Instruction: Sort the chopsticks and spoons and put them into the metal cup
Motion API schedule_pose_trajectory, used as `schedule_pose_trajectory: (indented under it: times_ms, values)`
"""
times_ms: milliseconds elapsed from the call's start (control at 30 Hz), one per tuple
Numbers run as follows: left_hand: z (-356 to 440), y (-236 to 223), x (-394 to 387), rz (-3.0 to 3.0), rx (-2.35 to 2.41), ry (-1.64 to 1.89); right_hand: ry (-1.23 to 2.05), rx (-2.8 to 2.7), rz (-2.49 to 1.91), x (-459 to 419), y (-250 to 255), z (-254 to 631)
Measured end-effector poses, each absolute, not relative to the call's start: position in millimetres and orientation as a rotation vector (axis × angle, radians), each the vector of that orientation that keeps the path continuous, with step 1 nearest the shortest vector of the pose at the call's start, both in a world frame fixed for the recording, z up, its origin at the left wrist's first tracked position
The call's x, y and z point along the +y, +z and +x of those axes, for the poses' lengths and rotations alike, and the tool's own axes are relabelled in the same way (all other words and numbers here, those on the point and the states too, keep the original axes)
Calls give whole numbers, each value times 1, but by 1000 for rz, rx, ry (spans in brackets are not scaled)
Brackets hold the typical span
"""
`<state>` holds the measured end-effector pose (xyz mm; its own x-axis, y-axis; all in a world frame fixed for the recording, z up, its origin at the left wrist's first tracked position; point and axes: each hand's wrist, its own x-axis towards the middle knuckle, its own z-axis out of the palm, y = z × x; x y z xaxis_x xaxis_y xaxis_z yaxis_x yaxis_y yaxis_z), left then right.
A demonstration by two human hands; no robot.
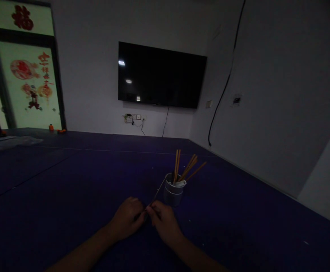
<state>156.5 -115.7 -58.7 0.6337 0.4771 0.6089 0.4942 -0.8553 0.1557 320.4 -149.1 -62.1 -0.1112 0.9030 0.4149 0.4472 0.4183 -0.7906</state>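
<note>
A small grey bucket (173, 192) stands on the dark blue surface, just beyond my hands. Several wooden sticks (191, 165), like chopsticks, lean out of it, and something whitish lies at its rim. A thin, pale strand (159, 189) runs from the bucket's left rim down to my fingers; whether it is a cord or a slim stick I cannot make out. My right hand (163, 221) pinches its near part between thumb and forefinger. Close beside it, my left hand (129, 217) is closed on the dark lower end, its fingertips partly hidden.
The wide blue surface (82, 181) has seams and small white specks. A crumpled clear plastic sheet (9, 142) and small orange objects (51, 127) lie far left. A television (162, 75) hangs on the back wall. A black cable (223, 92) dangles along the right wall.
</note>
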Motion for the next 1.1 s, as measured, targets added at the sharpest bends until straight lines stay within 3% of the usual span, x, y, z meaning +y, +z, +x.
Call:
schedule_pose_trajectory:
  times_ms: [333,733,1100]
  values:
    - [155,-56,-118,-2584,-647,-982,568,-1661,-1128,-155,-54,323]
    - [153,-54,-115,-2602,-799,-951,385,-1600,-1027,-169,-41,324]
    - [152,-57,-110,-2647,-963,-959,-372,-1485,-815,-178,-32,353]
